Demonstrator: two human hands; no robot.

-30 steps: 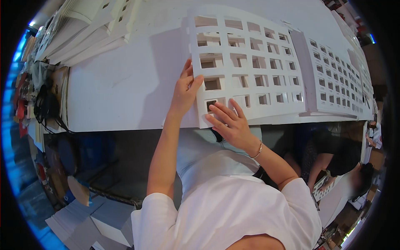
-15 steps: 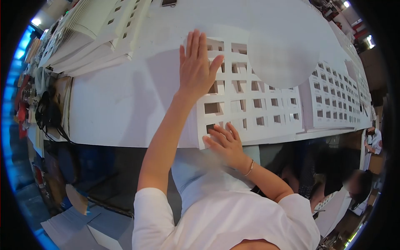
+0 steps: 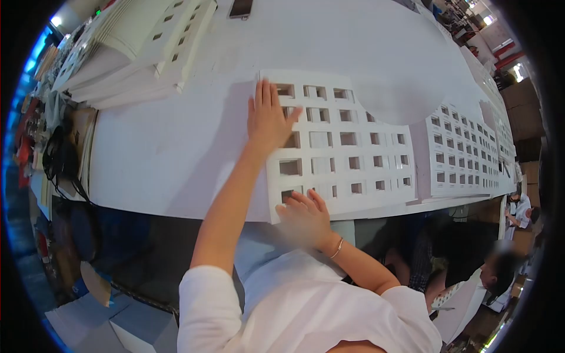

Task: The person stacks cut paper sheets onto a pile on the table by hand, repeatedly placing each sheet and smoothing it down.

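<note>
A stack of white card sheets (image 3: 329, 154) with rows of rectangular cut-out windows lies on the table in front of me. My left hand (image 3: 269, 123) rests flat along the stack's left side near its far corner, fingers stretched and thumb apart. At the near left corner, my right hand (image 3: 306, 216) touches the edge with its fingers spread; part of it is blurred. Neither hand grips anything. Through several windows, the layers underneath look offset from the top sheet.
Another stack of windowed white sheets (image 3: 462, 156) stands to the right. More piled sheets (image 3: 132, 44) lie at the far left. A phone (image 3: 241, 8) is at the table's far side. Black cables (image 3: 62, 159) hang at the left. A person (image 3: 465, 247) sits at the lower right.
The view has shifted, so the table sits lower in it. My left hand has drawn back slightly from beyond the far edge onto the stack's left side. My right hand stays at the near corner.
</note>
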